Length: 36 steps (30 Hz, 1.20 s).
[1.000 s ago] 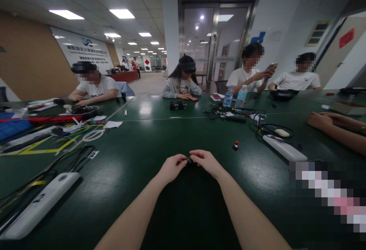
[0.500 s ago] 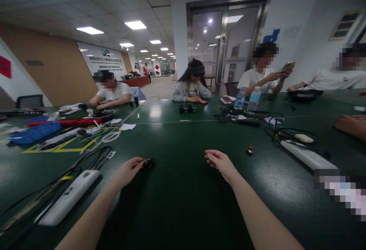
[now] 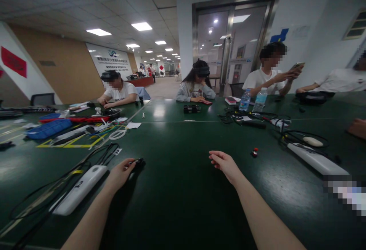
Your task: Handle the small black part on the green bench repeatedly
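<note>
My left hand (image 3: pixel 121 173) pinches a small black object (image 3: pixel 139 161) just above the green table (image 3: pixel 171 189), right of a white power strip marked 2 (image 3: pixel 81 191). What the black object is, I cannot make out. My right hand (image 3: pixel 224 163) hovers over the table with slightly curled fingers apart and nothing between them. To its right sits a small red and black item (image 3: pixel 254 152).
A black item (image 3: pixel 192 108) lies farther back. Water bottles (image 3: pixel 260 100), cables and another white power strip (image 3: pixel 317 159) are at the right. A blue tray (image 3: pixel 49 128) and loose wires lie left. Several people sit around the table.
My left hand has moved left with the black object, toward the power strip. My right hand keeps nearly the same pose. The view has turned slightly left.
</note>
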Available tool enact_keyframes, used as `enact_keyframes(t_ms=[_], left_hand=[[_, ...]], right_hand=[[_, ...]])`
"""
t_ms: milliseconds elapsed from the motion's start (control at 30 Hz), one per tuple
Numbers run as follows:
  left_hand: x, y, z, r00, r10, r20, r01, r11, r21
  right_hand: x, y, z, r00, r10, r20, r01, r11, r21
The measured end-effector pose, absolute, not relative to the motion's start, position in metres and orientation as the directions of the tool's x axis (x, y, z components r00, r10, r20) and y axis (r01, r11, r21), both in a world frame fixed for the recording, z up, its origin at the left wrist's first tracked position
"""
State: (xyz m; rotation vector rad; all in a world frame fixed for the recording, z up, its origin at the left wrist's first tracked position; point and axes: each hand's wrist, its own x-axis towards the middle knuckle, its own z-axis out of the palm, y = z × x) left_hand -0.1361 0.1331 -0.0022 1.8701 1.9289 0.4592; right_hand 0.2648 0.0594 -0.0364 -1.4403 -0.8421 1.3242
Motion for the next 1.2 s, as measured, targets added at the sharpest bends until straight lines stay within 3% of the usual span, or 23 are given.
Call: enact_keyframes(t_ms=[267, 467, 1200], left_hand=[[-0.149, 0.135, -0.011, 0.031, 0.994, -0.103, 0.825, 0.033, 0.565], [-0.143, 0.132, -0.004, 0.045, 0.996, -0.075, 0.870, -0.002, 0.493], [-0.142, 0.129, -0.004, 0.077, 0.994, -0.084, 0.875, -0.027, 0.483]], right_hand=[[0.267, 0.061, -0.042, 0.162, 0.940, -0.300, -0.120, -0.283, -0.952], [0.267, 0.061, -0.043, 0.160, 0.943, -0.292, -0.124, -0.275, -0.954], [0.265, 0.059, -0.036, 0.167, 0.926, -0.338, -0.128, -0.320, -0.939]])
